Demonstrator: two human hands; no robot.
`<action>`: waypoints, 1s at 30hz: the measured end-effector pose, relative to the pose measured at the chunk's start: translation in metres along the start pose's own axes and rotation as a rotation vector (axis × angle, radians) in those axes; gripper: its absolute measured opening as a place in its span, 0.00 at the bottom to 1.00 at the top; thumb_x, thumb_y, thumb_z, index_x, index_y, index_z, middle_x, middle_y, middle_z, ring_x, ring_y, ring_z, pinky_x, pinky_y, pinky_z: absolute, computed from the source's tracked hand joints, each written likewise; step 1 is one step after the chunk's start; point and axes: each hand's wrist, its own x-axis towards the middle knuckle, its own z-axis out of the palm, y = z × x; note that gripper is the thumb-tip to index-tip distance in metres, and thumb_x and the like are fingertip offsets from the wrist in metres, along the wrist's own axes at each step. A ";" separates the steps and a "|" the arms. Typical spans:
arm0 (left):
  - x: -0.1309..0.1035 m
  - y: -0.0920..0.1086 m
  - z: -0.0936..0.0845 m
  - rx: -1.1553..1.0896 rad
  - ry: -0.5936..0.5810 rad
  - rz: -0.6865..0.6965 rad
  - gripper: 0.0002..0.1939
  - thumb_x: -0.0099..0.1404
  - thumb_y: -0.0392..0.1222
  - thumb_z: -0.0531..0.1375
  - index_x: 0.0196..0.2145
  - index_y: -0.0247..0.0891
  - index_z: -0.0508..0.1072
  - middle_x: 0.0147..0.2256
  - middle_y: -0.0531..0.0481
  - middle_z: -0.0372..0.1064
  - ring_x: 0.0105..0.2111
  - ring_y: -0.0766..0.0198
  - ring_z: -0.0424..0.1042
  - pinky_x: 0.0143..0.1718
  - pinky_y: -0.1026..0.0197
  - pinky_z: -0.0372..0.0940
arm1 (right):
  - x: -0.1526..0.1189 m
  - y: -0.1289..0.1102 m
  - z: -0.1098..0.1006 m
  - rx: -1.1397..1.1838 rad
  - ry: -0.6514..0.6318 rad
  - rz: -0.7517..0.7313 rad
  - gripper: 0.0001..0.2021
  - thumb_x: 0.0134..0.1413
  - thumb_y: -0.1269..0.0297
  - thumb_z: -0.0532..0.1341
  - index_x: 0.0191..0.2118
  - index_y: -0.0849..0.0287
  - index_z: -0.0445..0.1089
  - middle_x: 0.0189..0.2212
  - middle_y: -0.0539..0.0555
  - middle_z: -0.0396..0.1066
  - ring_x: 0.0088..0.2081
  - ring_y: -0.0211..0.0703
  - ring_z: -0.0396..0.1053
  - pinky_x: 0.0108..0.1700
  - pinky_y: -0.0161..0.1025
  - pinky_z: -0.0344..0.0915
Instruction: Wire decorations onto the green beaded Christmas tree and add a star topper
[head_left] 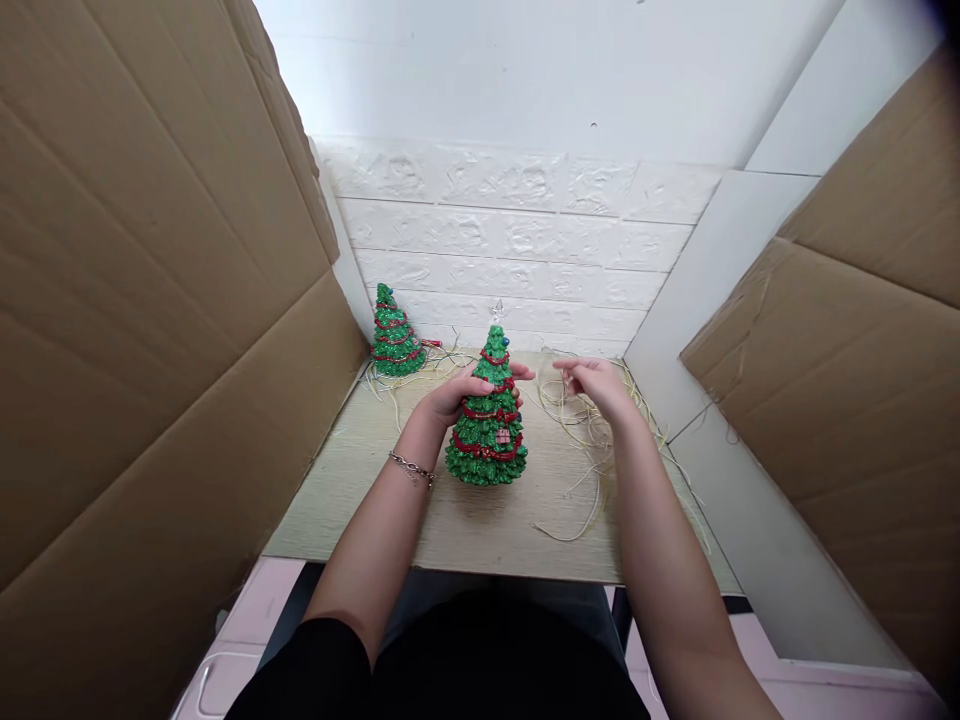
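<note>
A green glittery Christmas tree figurine [487,440] with red garlands and small ornaments stands upright in front of me. A clear star [497,312] tops it. My left hand [457,390] is wrapped round its upper half, thumb across the front, fingertips showing on the far right side. To the right of the tree and apart from it is my right hand [592,385]. Its index finger is stretched out toward the tree, the other fingers are loosely bent, and I see nothing in it. Whether the tree's base touches the table is hard to tell.
A second green tree figurine [396,340], with no star visible on top, stands at the back left. Thin white and yellow wires [592,425] lie tangled on the table [472,540]. Cardboard panels [172,260] flank both sides, with a white brick-patterned wall [510,230] behind.
</note>
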 end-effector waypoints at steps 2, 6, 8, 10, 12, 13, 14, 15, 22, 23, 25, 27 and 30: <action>0.000 0.001 0.001 0.007 -0.009 -0.004 0.26 0.43 0.41 0.63 0.43 0.34 0.73 0.50 0.38 0.66 0.34 0.58 0.71 0.36 0.56 0.65 | 0.001 0.004 -0.011 -0.301 0.070 -0.043 0.11 0.37 0.72 0.51 0.26 0.62 0.71 0.18 0.48 0.62 0.18 0.33 0.56 0.25 0.34 0.56; 0.000 0.001 0.000 0.037 -0.036 -0.022 0.27 0.43 0.42 0.63 0.44 0.34 0.72 0.46 0.38 0.68 0.35 0.56 0.71 0.36 0.55 0.65 | 0.010 0.012 -0.029 -0.222 0.459 -0.036 0.15 0.38 0.72 0.50 0.34 0.60 0.68 0.19 0.46 0.59 0.19 0.36 0.55 0.25 0.34 0.56; 0.000 0.001 0.000 0.052 -0.023 -0.015 0.27 0.43 0.42 0.63 0.44 0.33 0.72 0.47 0.38 0.68 0.35 0.56 0.71 0.37 0.55 0.64 | 0.014 0.012 -0.034 0.018 0.526 -0.033 0.15 0.41 0.71 0.49 0.38 0.59 0.64 0.20 0.45 0.56 0.18 0.34 0.54 0.23 0.33 0.56; 0.000 0.001 0.001 0.054 -0.007 -0.011 0.27 0.43 0.42 0.63 0.44 0.33 0.71 0.47 0.38 0.67 0.36 0.56 0.71 0.38 0.55 0.64 | 0.016 0.012 -0.035 0.185 0.697 -0.184 0.14 0.47 0.69 0.47 0.40 0.57 0.61 0.23 0.47 0.56 0.19 0.33 0.55 0.24 0.33 0.58; 0.000 0.001 0.003 0.045 -0.001 -0.014 0.27 0.43 0.41 0.63 0.44 0.33 0.71 0.47 0.38 0.68 0.36 0.57 0.71 0.38 0.55 0.64 | 0.015 0.011 -0.032 0.192 0.966 -0.446 0.12 0.53 0.67 0.44 0.41 0.57 0.58 0.29 0.50 0.58 0.23 0.35 0.59 0.27 0.35 0.60; -0.001 0.002 0.004 0.041 0.000 -0.012 0.27 0.43 0.42 0.63 0.43 0.33 0.72 0.47 0.38 0.68 0.35 0.57 0.71 0.38 0.55 0.64 | 0.014 0.012 -0.028 0.150 1.066 -0.569 0.12 0.55 0.66 0.43 0.42 0.56 0.58 0.31 0.52 0.59 0.26 0.36 0.61 0.29 0.36 0.61; -0.001 0.002 0.005 0.039 -0.001 -0.009 0.26 0.43 0.42 0.63 0.43 0.33 0.72 0.47 0.38 0.67 0.35 0.57 0.71 0.38 0.55 0.64 | 0.012 0.012 -0.024 0.100 1.106 -0.657 0.12 0.56 0.65 0.42 0.42 0.56 0.58 0.32 0.53 0.60 0.29 0.37 0.62 0.31 0.37 0.62; -0.001 0.002 0.005 0.039 -0.002 -0.006 0.26 0.43 0.42 0.63 0.43 0.33 0.72 0.47 0.38 0.68 0.35 0.57 0.71 0.38 0.56 0.64 | 0.010 0.013 -0.018 0.054 1.084 -0.703 0.12 0.56 0.64 0.43 0.43 0.57 0.58 0.32 0.54 0.60 0.31 0.38 0.63 0.32 0.38 0.63; 0.000 0.000 0.001 0.029 0.003 -0.082 0.29 0.43 0.42 0.63 0.45 0.32 0.70 0.32 0.42 0.72 0.34 0.56 0.71 0.38 0.56 0.63 | -0.005 0.001 0.022 0.238 0.211 -0.416 0.13 0.47 0.65 0.54 0.42 0.57 0.60 0.26 0.48 0.67 0.21 0.33 0.62 0.27 0.33 0.62; 0.000 0.000 0.000 0.031 0.015 -0.084 0.28 0.43 0.41 0.63 0.45 0.32 0.70 0.32 0.43 0.72 0.34 0.56 0.71 0.38 0.56 0.63 | -0.007 -0.002 0.023 0.299 0.025 -0.318 0.12 0.44 0.65 0.56 0.39 0.58 0.60 0.24 0.47 0.68 0.20 0.32 0.62 0.25 0.32 0.61; 0.000 -0.001 -0.001 0.043 0.031 -0.091 0.29 0.43 0.42 0.64 0.45 0.32 0.70 0.32 0.43 0.72 0.34 0.57 0.71 0.37 0.57 0.64 | -0.011 -0.006 0.020 0.362 -0.312 -0.143 0.11 0.40 0.65 0.60 0.34 0.58 0.61 0.22 0.47 0.69 0.18 0.31 0.62 0.23 0.30 0.60; 0.000 -0.001 0.000 0.057 0.041 -0.101 0.30 0.43 0.42 0.64 0.45 0.31 0.69 0.32 0.44 0.72 0.33 0.57 0.72 0.36 0.57 0.64 | -0.013 -0.006 0.016 0.356 -0.554 -0.035 0.11 0.38 0.65 0.62 0.31 0.59 0.62 0.22 0.47 0.70 0.18 0.31 0.63 0.22 0.29 0.60; 0.000 0.001 0.003 0.066 0.062 -0.107 0.31 0.42 0.42 0.64 0.46 0.31 0.69 0.31 0.45 0.72 0.32 0.58 0.72 0.36 0.58 0.64 | -0.014 0.000 0.012 0.291 -0.769 0.042 0.11 0.38 0.65 0.65 0.27 0.60 0.62 0.23 0.49 0.70 0.22 0.33 0.65 0.22 0.29 0.60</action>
